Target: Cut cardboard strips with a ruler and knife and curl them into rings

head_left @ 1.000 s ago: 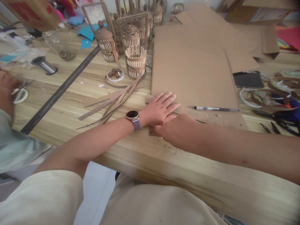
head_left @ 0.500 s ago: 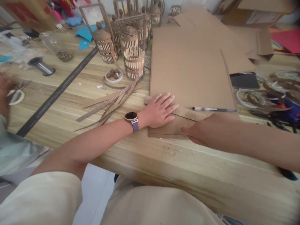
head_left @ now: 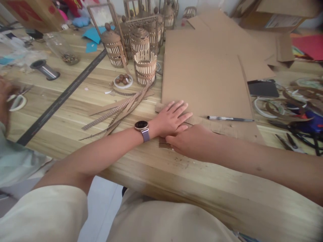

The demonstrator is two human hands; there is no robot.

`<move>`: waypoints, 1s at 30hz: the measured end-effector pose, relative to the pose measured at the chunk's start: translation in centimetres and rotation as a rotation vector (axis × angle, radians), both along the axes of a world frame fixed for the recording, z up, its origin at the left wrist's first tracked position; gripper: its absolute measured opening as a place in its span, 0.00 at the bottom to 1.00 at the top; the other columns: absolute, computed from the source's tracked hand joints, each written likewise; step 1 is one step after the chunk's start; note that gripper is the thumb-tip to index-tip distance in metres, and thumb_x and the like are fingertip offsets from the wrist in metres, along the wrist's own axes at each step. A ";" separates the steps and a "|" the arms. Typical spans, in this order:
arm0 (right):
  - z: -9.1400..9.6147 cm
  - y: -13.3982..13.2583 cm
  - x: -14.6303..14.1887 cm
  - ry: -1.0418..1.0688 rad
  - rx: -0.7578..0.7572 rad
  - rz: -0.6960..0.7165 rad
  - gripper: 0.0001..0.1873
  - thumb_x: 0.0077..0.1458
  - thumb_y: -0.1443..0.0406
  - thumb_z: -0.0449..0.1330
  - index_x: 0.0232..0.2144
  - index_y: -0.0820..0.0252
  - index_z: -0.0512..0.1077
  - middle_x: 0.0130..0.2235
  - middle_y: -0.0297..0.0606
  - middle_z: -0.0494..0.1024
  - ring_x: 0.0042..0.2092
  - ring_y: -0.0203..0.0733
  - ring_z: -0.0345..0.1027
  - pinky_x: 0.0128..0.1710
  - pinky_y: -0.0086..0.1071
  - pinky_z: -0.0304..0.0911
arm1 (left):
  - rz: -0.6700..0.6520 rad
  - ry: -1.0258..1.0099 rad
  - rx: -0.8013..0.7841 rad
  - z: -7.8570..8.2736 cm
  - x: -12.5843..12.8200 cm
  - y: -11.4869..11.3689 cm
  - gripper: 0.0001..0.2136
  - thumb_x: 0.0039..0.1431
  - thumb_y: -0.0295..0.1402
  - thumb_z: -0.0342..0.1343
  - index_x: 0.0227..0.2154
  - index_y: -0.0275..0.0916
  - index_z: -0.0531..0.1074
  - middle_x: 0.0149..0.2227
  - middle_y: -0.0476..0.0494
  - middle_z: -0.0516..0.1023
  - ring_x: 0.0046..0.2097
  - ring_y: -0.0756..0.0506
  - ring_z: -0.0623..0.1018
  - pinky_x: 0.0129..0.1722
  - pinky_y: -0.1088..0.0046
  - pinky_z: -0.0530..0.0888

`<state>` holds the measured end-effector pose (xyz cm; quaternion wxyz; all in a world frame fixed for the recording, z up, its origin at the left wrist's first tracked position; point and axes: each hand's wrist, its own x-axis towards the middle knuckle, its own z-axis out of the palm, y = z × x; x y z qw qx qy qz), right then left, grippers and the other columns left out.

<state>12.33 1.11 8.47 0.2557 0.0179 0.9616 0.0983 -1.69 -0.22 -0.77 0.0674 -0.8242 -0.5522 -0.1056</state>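
My left hand (head_left: pixel 172 119), with a watch (head_left: pixel 141 126) on its wrist, lies flat with fingers spread on the near left part of a large brown cardboard sheet (head_left: pixel 207 77) and a narrow cardboard piece. Close beside it, my right hand (head_left: pixel 190 140) is closed with curled fingers at the sheet's front edge, its thumb near the left hand's heel. Whatever those fingers hold is hidden. A black pen (head_left: pixel 229 119) rests on the sheet beyond the right wrist. Several cut cardboard strips (head_left: pixel 118 112) lie left of my left hand.
Small cardboard-and-stick lanterns (head_left: pixel 114 50) stand at the back, near a lid of brown balls (head_left: pixel 123 80). A glass jar (head_left: pixel 62 50) and a spool (head_left: pixel 45 70) are left. Another person's hand (head_left: pixel 5 89) is by scissors (head_left: pixel 19 101). Tools and rings (head_left: pixel 290 101) crowd the right.
My right hand has slid left along the cardboard's front edge, up to my left hand. The left hand stays pressed in place.
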 end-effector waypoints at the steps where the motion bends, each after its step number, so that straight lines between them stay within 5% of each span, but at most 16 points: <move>1: 0.0 0.0 0.0 -0.001 0.001 0.005 0.13 0.60 0.74 0.51 0.40 0.59 0.73 0.31 0.42 0.78 0.32 0.43 0.71 0.28 0.32 0.54 | 0.003 0.001 -0.006 0.0 0.0 0.0 0.23 0.70 0.40 0.46 0.63 0.33 0.64 0.66 0.26 0.59 0.68 0.31 0.56 0.66 0.49 0.53; 16: -0.3 -0.4 -0.1 0.008 0.040 -0.012 0.17 0.56 0.76 0.50 0.42 0.58 0.73 0.30 0.42 0.78 0.32 0.44 0.72 0.29 0.33 0.55 | -0.003 -0.008 0.000 0.0 0.0 -0.1 0.24 0.70 0.41 0.45 0.63 0.34 0.62 0.67 0.27 0.58 0.69 0.32 0.56 0.66 0.48 0.53; 23: -0.5 0.1 0.2 0.002 0.008 -0.031 0.11 0.61 0.69 0.52 0.40 0.57 0.73 0.29 0.39 0.77 0.31 0.41 0.70 0.28 0.31 0.54 | -0.011 -0.016 0.034 -0.3 0.0 0.0 0.24 0.70 0.41 0.46 0.62 0.33 0.64 0.66 0.27 0.60 0.68 0.32 0.57 0.66 0.49 0.54; 30: -0.2 -0.1 0.4 0.087 -0.015 0.028 0.17 0.58 0.76 0.48 0.41 0.58 0.73 0.29 0.42 0.78 0.31 0.46 0.71 0.28 0.34 0.57 | 0.000 -0.003 -0.011 0.1 0.0 -0.2 0.23 0.70 0.38 0.46 0.63 0.34 0.62 0.67 0.26 0.58 0.69 0.32 0.56 0.66 0.48 0.53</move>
